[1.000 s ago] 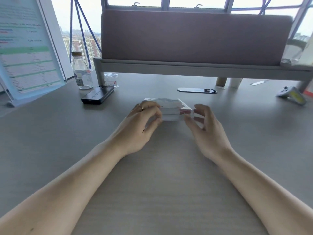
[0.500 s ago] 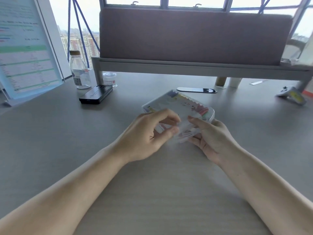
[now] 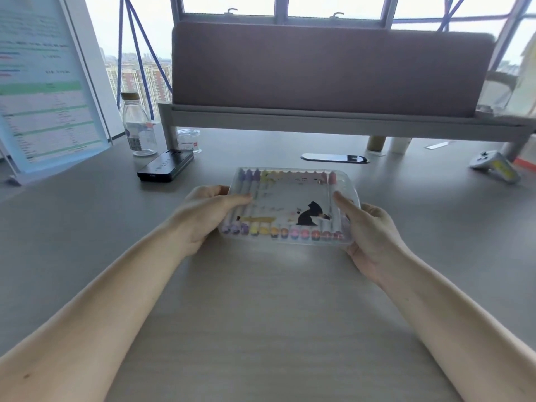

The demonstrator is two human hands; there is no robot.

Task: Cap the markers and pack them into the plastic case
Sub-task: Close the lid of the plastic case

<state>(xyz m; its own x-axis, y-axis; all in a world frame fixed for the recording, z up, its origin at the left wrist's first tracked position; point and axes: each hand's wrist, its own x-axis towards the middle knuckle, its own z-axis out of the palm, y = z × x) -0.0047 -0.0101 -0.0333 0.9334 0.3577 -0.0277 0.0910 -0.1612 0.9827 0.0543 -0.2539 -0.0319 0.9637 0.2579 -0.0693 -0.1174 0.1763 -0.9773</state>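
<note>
From the head view, your left hand and right hand each grip a short side of the clear plastic case, thumbs on its lid, probably to steady it level over the middle of the table. Markers lie side by side inside the glossy, round-cornered shell.

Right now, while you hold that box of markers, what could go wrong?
1. The left hand and right hand grip the plastic case only at its side edges, so it might slip onto the desk.
2. I cannot tell if it is latched; tipping it could spill the markers.
3. A wide swing left could knock the glass bottle.
</note>
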